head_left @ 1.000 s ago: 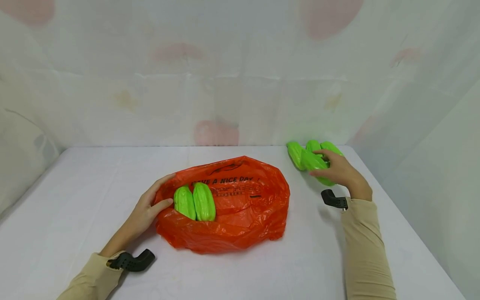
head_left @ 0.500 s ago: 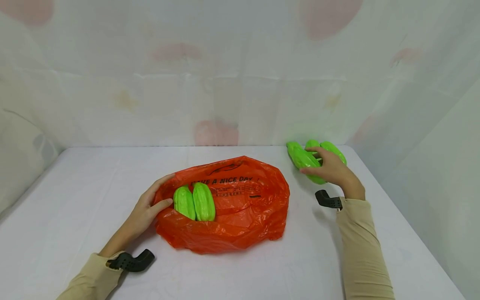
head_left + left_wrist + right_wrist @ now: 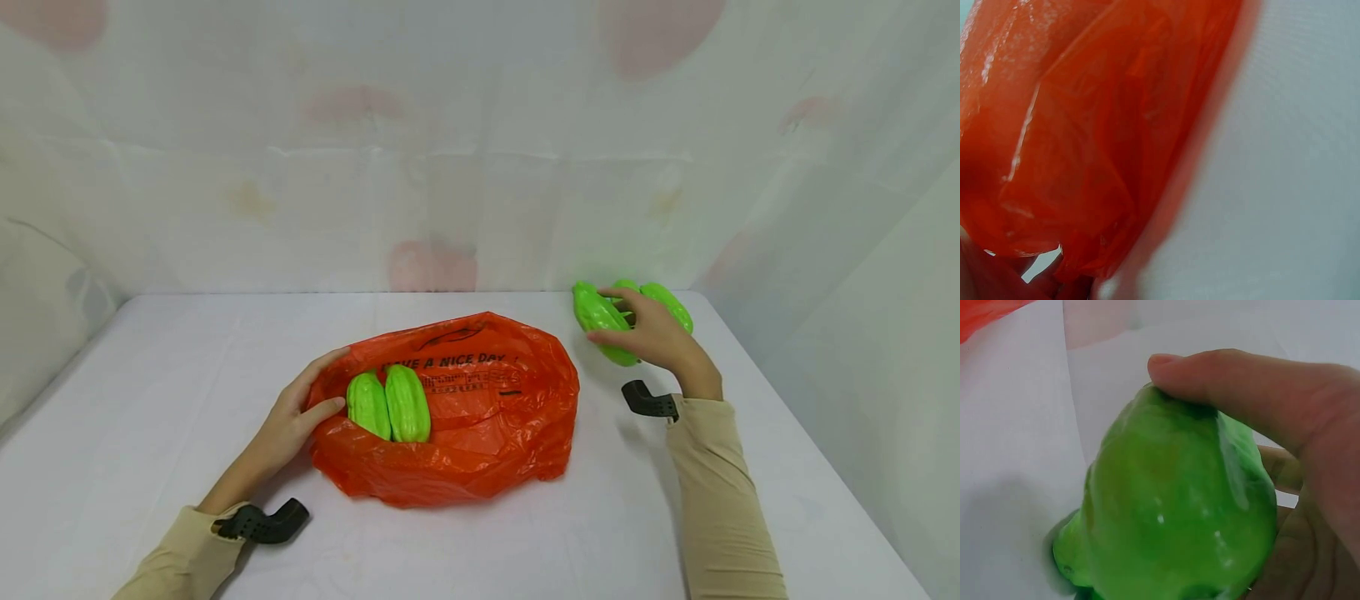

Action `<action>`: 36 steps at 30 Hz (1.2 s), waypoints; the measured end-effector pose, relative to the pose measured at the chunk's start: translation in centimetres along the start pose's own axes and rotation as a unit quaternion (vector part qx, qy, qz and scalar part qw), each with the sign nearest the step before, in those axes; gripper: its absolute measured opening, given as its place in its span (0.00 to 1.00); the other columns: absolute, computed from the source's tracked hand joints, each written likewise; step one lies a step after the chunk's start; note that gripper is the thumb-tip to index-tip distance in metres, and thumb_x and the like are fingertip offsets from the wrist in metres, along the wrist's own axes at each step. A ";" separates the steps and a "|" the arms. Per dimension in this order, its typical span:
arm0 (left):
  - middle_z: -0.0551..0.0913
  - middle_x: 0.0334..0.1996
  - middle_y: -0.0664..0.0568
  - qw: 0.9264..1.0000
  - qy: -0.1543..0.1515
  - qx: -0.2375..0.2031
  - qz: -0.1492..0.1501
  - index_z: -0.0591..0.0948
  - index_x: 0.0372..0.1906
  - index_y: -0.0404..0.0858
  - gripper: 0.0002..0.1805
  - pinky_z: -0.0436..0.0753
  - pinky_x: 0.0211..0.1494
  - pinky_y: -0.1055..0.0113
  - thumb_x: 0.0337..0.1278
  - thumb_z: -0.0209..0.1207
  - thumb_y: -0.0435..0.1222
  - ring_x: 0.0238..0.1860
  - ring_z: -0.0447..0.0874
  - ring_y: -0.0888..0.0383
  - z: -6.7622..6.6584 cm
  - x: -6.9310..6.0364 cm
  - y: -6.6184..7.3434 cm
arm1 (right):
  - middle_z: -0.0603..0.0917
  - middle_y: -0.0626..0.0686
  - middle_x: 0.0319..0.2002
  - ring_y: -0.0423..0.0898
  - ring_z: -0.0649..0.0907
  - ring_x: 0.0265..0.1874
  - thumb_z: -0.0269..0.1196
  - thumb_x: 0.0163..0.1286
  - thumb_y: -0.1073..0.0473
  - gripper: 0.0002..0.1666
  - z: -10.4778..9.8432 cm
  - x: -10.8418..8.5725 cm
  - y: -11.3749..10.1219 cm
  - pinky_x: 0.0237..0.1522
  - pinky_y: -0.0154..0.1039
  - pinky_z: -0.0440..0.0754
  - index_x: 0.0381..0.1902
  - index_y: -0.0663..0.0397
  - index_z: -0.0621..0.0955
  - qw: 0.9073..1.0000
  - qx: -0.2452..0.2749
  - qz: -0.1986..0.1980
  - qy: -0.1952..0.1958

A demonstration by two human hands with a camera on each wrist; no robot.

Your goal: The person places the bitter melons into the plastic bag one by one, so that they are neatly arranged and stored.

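Beige-sleeved hands (image 3: 292, 417) (image 3: 660, 335) apart (thumbs (image 3: 324, 410) inward)

- Head view: set high and farthest off, looked forward and down over the table (image 3: 187, 375); cloth backdrop (image 3: 480, 192) lay at 12 o'clock, left hand (image 3: 300, 408) at 8, right hand (image 3: 656, 333) at 3.
- Left wrist view: very near, faced the red bag (image 3: 1085, 125), which ran from 7 round to 12 o'clock.
- Right wrist view: near, faced a green vegetable (image 3: 1179, 500), centre to 6 o'clock.
- Shared: head and right wrist both took in vegetable and bag, the latter's edge at the wrist view's 10 o'clock.
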State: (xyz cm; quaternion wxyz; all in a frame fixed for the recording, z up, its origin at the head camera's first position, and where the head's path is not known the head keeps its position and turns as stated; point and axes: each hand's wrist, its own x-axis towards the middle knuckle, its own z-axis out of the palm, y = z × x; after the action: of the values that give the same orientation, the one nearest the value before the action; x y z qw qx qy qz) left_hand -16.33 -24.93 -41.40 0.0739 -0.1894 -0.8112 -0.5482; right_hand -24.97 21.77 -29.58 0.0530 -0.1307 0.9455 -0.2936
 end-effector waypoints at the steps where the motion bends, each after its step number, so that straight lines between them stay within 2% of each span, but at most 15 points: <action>1: 0.68 0.70 0.45 1.000 0.000 0.000 -0.001 0.64 0.74 0.41 0.32 0.62 0.64 0.87 0.66 0.53 0.26 0.65 0.65 0.75 0.0 0.0 0.0 | 0.75 0.66 0.63 0.64 0.78 0.60 0.68 0.65 0.46 0.45 0.0 0.0 -0.1 0.54 0.56 0.81 0.74 0.55 0.64 1.000 0.001 0.000 -0.001; 11: 0.68 0.70 0.49 1.000 -0.001 0.004 -0.003 0.64 0.75 0.42 0.32 0.62 0.63 0.87 0.66 0.53 0.27 0.66 0.64 0.76 0.0 0.0 0.0 | 0.78 0.65 0.61 0.63 0.81 0.56 0.69 0.63 0.44 0.46 0.3 -0.1 -1.5 0.48 0.52 0.85 0.73 0.54 0.65 1.000 0.019 -0.006 0.008; 22: 0.67 0.71 0.47 1.000 -0.003 0.009 -0.006 0.63 0.75 0.43 0.32 0.62 0.63 0.87 0.67 0.52 0.27 0.66 0.64 0.76 0.0 0.0 -0.2 | 0.78 0.64 0.60 0.62 0.82 0.55 0.69 0.63 0.43 0.46 0.3 -0.3 -2.8 0.48 0.52 0.85 0.73 0.52 0.64 1.000 0.013 -0.010 0.018; 29: 0.67 0.71 0.42 1.000 -0.002 0.013 -0.007 0.63 0.75 0.43 0.33 0.61 0.64 0.87 0.67 0.53 0.27 0.66 0.64 0.76 -0.1 0.1 -0.4 | 0.76 0.63 0.62 0.63 0.81 0.57 0.69 0.63 0.43 0.47 0.3 -0.5 -3.7 0.49 0.53 0.85 0.74 0.51 0.64 0.999 0.029 -0.008 0.022; 36: 0.67 0.71 0.44 1.000 -0.002 0.009 -0.010 0.63 0.75 0.42 0.33 0.62 0.63 0.87 0.66 0.53 0.26 0.66 0.64 0.76 -0.1 0.1 -0.4 | 0.77 0.61 0.61 0.61 0.82 0.56 0.69 0.63 0.43 0.46 0.5 -0.6 -4.6 0.48 0.52 0.85 0.74 0.50 0.64 0.999 0.045 -0.014 0.025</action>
State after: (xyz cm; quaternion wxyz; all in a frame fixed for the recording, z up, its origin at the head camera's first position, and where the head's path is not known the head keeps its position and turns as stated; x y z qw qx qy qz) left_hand -16.58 -25.10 -41.69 0.0680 -0.1816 -0.8183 -0.5411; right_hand -23.28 18.02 -27.39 0.0306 -0.1342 0.9304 -0.3396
